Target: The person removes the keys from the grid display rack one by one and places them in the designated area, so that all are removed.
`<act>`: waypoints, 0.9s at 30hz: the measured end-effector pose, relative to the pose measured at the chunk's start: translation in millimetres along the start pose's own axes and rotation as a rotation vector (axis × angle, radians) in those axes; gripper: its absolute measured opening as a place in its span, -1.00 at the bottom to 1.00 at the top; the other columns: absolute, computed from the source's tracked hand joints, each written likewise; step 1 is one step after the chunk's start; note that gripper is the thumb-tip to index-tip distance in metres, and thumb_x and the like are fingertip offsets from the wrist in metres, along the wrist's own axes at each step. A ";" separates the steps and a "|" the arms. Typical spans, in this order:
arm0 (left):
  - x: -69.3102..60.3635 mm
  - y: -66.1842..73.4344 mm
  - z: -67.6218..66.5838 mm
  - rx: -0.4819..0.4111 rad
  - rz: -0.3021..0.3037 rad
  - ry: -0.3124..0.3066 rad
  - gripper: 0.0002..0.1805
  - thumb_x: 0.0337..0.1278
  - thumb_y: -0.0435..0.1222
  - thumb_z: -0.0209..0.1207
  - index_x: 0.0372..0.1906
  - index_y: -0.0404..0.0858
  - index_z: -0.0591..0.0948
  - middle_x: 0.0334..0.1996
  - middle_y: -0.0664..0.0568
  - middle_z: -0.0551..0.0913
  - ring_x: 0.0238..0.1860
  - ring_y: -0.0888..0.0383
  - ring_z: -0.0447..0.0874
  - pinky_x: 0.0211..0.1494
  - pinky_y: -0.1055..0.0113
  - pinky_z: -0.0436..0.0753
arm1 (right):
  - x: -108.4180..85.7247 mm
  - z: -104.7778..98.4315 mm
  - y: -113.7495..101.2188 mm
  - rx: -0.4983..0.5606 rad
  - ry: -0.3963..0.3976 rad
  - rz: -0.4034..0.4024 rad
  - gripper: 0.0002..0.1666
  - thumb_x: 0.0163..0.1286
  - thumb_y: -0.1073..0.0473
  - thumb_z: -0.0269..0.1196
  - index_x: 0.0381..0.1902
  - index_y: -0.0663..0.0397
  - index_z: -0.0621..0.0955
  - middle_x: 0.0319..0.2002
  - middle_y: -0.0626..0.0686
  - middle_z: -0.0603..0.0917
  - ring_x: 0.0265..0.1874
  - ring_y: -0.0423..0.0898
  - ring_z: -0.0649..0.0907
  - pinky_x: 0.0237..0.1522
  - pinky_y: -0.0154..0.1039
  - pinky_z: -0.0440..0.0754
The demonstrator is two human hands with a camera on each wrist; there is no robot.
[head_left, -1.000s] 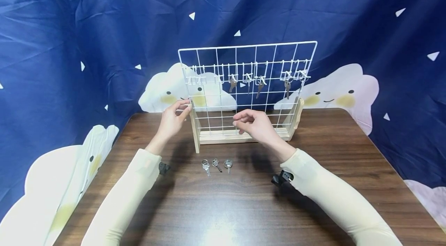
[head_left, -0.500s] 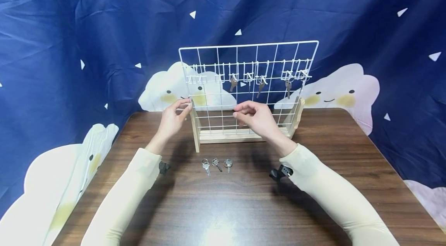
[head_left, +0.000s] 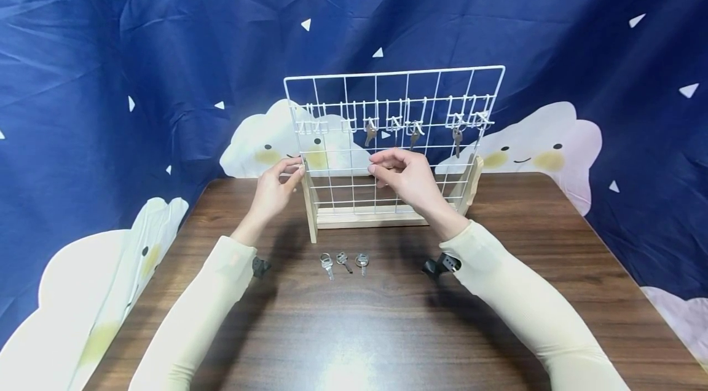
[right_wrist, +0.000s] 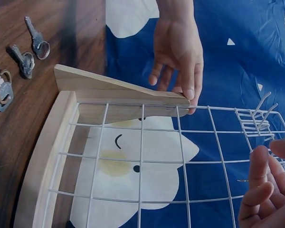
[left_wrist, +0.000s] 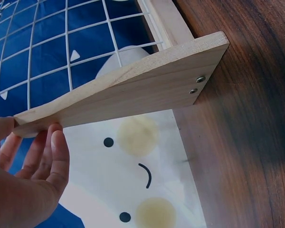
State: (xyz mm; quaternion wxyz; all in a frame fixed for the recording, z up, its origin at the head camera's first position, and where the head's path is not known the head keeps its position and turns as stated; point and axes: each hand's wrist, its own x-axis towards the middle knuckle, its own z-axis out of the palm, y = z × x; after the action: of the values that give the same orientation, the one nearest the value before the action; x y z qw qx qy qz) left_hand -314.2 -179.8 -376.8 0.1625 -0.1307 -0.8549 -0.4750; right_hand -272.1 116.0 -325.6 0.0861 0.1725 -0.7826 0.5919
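On the desk, three keys lie in a row at the lower centre of the head frame. Beyond them, left of centre, the left hand has its grip pinched on the rack's wooden side panel. Mid-frame, the right hand has a loose grip, fingers slightly bent, before the wire rack. Above it, more keys hang from white hooks, against a blue backdrop.
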 end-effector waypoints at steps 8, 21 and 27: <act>0.0 -1.2 0.5 -0.002 -0.004 -0.002 -0.62 0.37 -0.11 0.21 0.18 -0.17 0.63 -0.05 -0.23 0.74 -0.13 -0.17 0.80 -0.24 0.20 0.82 | 6.0 0.4 -0.9 -0.020 0.034 -0.008 -0.72 0.32 0.08 0.38 -0.05 0.06 0.71 -0.32 0.05 0.79 -0.52 -0.07 0.75 -0.41 -0.38 0.70; 0.8 -2.5 1.1 0.006 -0.008 -0.008 -0.63 0.39 -0.11 0.19 0.19 -0.16 0.62 -0.04 -0.22 0.74 -0.15 -0.14 0.81 -0.21 0.20 0.82 | 14.0 4.4 2.6 -0.025 0.151 -0.038 -0.69 0.33 0.06 0.37 -0.02 0.04 0.70 -0.24 0.10 0.80 -0.54 -0.04 0.75 -0.60 -0.37 0.60; 0.0 -2.9 1.6 -0.001 -0.007 -0.010 -0.62 0.39 -0.11 0.18 0.19 -0.17 0.61 -0.04 -0.23 0.73 -0.14 -0.14 0.81 -0.18 0.15 0.83 | 17.0 7.6 5.1 0.002 0.198 -0.055 -0.69 0.33 0.10 0.36 -0.01 0.10 0.69 -0.19 0.16 0.79 -0.54 0.00 0.74 -0.59 -0.37 0.65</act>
State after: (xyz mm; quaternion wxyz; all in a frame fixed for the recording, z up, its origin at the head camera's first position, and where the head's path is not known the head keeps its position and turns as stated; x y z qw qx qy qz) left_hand -315.5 -180.0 -379.8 0.1564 -0.1305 -0.8559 -0.4753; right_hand -289.2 107.1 -326.6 0.1790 0.1345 -0.7648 0.6041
